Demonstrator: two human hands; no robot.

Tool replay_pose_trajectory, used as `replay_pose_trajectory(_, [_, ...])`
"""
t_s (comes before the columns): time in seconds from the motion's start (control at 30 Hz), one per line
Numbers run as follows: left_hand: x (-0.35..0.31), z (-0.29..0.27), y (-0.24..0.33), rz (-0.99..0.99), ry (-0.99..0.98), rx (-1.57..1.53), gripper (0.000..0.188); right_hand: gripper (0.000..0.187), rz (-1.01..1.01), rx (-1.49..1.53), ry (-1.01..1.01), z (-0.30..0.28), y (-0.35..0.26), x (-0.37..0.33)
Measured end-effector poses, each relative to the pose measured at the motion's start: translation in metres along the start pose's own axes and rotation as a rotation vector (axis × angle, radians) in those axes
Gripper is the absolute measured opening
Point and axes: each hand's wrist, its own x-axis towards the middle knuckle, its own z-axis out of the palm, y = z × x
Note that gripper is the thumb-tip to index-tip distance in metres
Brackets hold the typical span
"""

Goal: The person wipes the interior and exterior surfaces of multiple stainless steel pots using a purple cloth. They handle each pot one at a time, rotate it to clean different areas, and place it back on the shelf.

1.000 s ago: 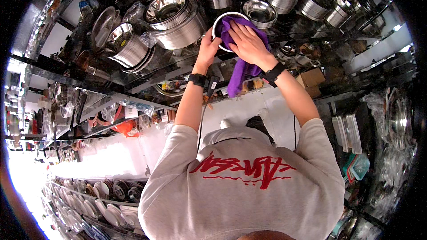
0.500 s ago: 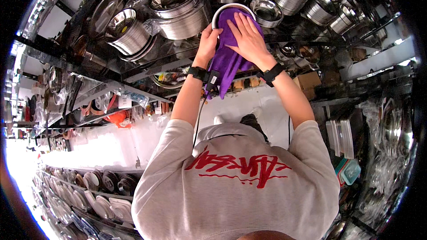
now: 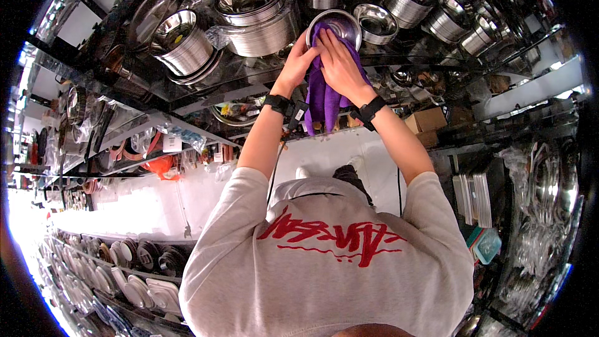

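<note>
A shiny steel bowl (image 3: 345,22) is held tilted in front of the shelf, its inside facing up toward me. My left hand (image 3: 298,64) grips its left rim, thumb over the edge and fingers mostly hidden behind. Inside the bowl, my right hand (image 3: 340,65) presses a purple cloth (image 3: 322,100) against the metal with its fingers stretched and close together. The cloth's long end hangs below both hands. Each wrist wears a black strap.
Stacked steel bowls (image 3: 259,34) stand on the dark shelf left of my hands, with a single bowl (image 3: 375,24) and more stacks at right. A cardboard box (image 3: 425,120) sits lower right. Plates (image 3: 134,290) fill a rack behind me at left.
The right hand has slid down and bunched the cloth, which had covered nearly the whole bowl; its shiny inside now shows. My left thumb has shifted inward toward the cloth.
</note>
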Motion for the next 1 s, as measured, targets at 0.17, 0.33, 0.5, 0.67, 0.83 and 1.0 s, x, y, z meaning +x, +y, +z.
replay_pose_trajectory(0.17, [0.000, -0.006, -0.002, -0.041, -0.026, -0.133, 0.048, 0.082, 0.106, -0.019, -0.051, -0.016, 0.002, 0.004])
replay_pose_trajectory(0.33, [0.002, -0.013, -0.004, -0.105, 0.059, -0.224, 0.037, 0.048, 0.052, -0.308, -0.061, -0.009, -0.002, -0.010])
replay_pose_trajectory(0.5, [0.007, -0.011, -0.010, -0.098, 0.102, -0.177, 0.036, 0.035, -0.046, -0.186, 0.016, -0.004, -0.008, -0.016])
replay_pose_trajectory(0.67, [0.008, -0.013, -0.009, -0.120, 0.135, -0.149, 0.043, 0.032, -0.280, -0.088, 0.060, -0.018, 0.009, -0.012])
replay_pose_trajectory(0.83, [0.010, -0.011, -0.005, -0.159, 0.048, -0.215, 0.048, 0.023, -0.446, -0.004, 0.118, -0.050, 0.035, -0.016])
replay_pose_trajectory(1.0, [-0.004, 0.023, 0.005, -0.030, -0.033, 0.036, 0.060, 0.021, -0.265, -0.014, 0.205, -0.049, 0.026, -0.017])
